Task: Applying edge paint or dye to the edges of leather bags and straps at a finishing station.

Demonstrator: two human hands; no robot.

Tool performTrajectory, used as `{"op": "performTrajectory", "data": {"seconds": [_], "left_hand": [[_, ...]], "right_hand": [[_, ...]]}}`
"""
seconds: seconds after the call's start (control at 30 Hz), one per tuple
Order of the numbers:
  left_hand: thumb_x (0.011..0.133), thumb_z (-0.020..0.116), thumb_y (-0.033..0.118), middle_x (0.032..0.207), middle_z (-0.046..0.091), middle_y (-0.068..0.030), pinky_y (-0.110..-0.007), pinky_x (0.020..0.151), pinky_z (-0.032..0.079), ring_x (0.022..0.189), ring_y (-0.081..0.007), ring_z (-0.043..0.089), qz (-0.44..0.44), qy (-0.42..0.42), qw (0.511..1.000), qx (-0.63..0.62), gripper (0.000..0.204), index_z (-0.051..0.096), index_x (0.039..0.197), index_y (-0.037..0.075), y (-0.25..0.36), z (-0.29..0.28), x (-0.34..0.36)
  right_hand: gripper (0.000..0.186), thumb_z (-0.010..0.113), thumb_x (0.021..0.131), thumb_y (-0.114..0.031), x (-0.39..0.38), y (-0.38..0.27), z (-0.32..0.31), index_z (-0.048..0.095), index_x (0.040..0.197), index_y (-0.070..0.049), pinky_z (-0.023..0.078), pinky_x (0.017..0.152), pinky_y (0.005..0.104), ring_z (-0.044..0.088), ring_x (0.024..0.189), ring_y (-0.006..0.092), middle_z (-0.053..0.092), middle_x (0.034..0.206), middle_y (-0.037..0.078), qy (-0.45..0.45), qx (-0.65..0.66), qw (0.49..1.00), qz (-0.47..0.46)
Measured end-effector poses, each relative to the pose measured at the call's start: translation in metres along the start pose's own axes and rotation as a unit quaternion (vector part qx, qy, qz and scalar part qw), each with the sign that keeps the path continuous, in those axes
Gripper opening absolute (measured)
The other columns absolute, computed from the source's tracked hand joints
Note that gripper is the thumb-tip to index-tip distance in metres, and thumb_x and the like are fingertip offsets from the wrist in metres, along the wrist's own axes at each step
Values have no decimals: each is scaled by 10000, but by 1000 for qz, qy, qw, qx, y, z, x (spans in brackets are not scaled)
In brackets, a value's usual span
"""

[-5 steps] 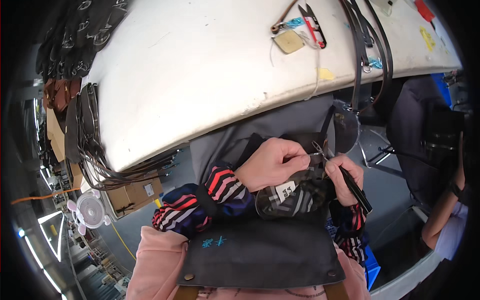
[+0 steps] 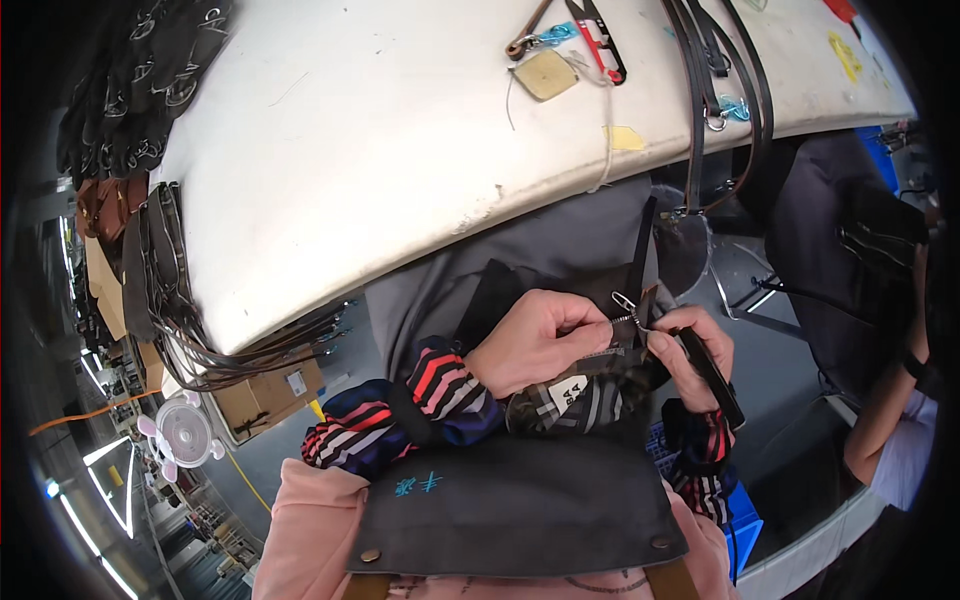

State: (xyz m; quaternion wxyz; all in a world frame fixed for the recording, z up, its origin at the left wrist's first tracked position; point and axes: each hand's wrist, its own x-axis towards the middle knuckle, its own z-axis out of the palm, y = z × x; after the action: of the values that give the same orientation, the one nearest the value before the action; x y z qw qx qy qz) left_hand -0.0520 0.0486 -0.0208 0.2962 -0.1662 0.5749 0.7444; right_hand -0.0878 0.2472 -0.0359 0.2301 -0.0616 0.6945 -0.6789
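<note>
Over my lap, my left hand [image 2: 530,345] pinches one end of a metal zipper tape [image 2: 622,320] on a dark bag piece with a plaid lining [image 2: 590,410] and a white label [image 2: 568,395]. A silver zipper pull [image 2: 624,302] lies between my hands. My right hand [image 2: 685,350] has its fingertips closed at the zipper's right part and also holds a long black item [image 2: 718,385], whose kind I cannot make out. Dark grey fabric [image 2: 440,290] lies behind the bag, below the table edge.
The white table [image 2: 350,150] holds red-black thread snips [image 2: 600,40], a yellowish block [image 2: 543,75] and black straps [image 2: 700,110]. Hanging straps [image 2: 150,260] and a small fan [image 2: 185,435] are at left. A co-worker's arm [image 2: 880,420] shows at right.
The table has shifted slightly up and left in view. My left hand is a little lower, and the zipper pull stands slightly left of where it was.
</note>
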Motion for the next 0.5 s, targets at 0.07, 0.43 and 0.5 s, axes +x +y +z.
{"op": "performTrajectory", "data": {"seconds": [0.07, 0.43, 0.5], "left_hand": [[849, 548, 132, 623, 513, 44, -168, 411, 276, 501, 16, 378, -7, -16, 999, -30, 160, 599, 827, -19, 1, 2, 1], [893, 510, 145, 659, 469, 67, -178, 494, 306, 591, 9, 357, -12, -46, 999, -1, 194, 569, 792, -11, 8, 10, 10], [900, 499, 151, 650, 444, 74, -180, 485, 292, 585, 8, 336, 1, -38, 999, -1, 209, 558, 776, -7, 3, 15, 11]], "right_hand": [[158, 639, 726, 25, 1, -2, -12, 593, 876, 13, 402, 611, 217, 515, 666, 96, 553, 734, 41, 2, -73, 994, -79], [100, 559, 697, -78, -8, -39, 5, 627, 766, -52, 376, 667, 340, 506, 568, 198, 567, 619, 12, 51, -223, 932, -283], [77, 573, 663, -47, -7, -37, 15, 619, 723, -61, 364, 647, 343, 498, 534, 189, 571, 610, 6, 3, -292, 932, -215]]}}
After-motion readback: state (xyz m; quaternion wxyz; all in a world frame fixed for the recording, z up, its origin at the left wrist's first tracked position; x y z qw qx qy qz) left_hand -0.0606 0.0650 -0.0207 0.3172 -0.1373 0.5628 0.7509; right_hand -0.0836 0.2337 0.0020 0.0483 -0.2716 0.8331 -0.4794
